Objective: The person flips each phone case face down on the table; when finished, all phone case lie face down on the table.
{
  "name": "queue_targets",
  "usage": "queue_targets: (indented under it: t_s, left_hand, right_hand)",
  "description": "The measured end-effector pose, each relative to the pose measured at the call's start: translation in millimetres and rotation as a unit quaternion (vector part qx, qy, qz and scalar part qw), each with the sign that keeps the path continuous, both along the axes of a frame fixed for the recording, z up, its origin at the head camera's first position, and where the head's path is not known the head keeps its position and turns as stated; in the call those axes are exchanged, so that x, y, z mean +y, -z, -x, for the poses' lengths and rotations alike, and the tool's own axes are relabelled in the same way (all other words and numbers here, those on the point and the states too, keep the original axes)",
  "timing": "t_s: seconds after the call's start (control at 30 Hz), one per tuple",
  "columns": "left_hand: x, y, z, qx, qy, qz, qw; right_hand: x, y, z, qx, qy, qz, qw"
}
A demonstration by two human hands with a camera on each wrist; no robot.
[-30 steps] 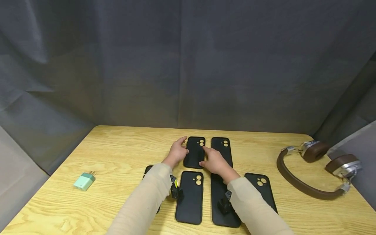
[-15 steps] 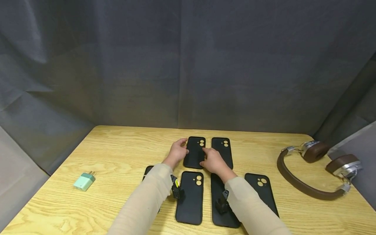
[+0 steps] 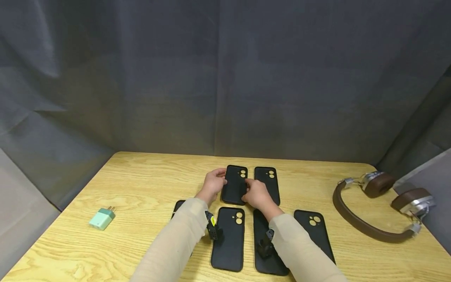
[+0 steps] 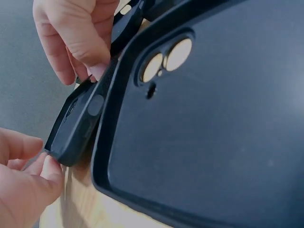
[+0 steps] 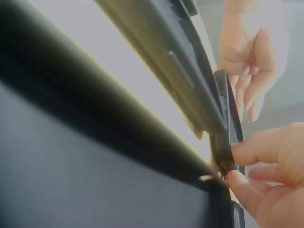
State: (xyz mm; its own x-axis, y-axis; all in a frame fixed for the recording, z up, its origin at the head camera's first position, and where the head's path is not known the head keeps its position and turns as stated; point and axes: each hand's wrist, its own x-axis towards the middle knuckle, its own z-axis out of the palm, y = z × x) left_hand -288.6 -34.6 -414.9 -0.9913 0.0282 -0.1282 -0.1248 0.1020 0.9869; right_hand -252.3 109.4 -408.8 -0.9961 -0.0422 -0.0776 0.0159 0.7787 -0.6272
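In the head view my left hand (image 3: pixel 213 183) and my right hand (image 3: pixel 258 194) hold a black phone case (image 3: pixel 234 186) at its two long sides, near the table's far edge. Two round camera cutouts show at its upper right. The left wrist view has my left thumb and fingers pinching one edge of this case (image 4: pixel 71 130), with the right hand (image 4: pixel 78 35) on the opposite side. In the right wrist view, my right thumb and index finger pinch its edge (image 5: pixel 225 128). The left fingertips behind the case are partly hidden.
More black phone cases lie around: one right of the held case (image 3: pixel 267 178), a near middle case (image 3: pixel 228 243), and others partly under the forearms. Brown headphones (image 3: pixel 359 221) lie at right. A mint plug adapter (image 3: pixel 102 218) sits at left. A dark curtain (image 3: pixel 218 78) hangs behind.
The left fingers have closed in on the case's upper left side. The case has tilted slightly between the hands, and the right hand has shifted a little. Other things stay where they were.
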Motion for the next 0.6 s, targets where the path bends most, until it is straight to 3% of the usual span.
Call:
queue_targets:
  t_s: [0.23,0.6]
  left_hand:
    - [0.3,-5.0,1.2,-0.004,-0.026,-0.029,0.9992]
    - [-4.6,-11.6,5.6,0.011,-0.052,-0.082,0.9952]
  right_hand:
    - [1,-6.6,0.8,0.012,0.001,0.025,0.9996]
    - [-4,-11.7,2.6,-0.005,0.028,0.087,0.9958]
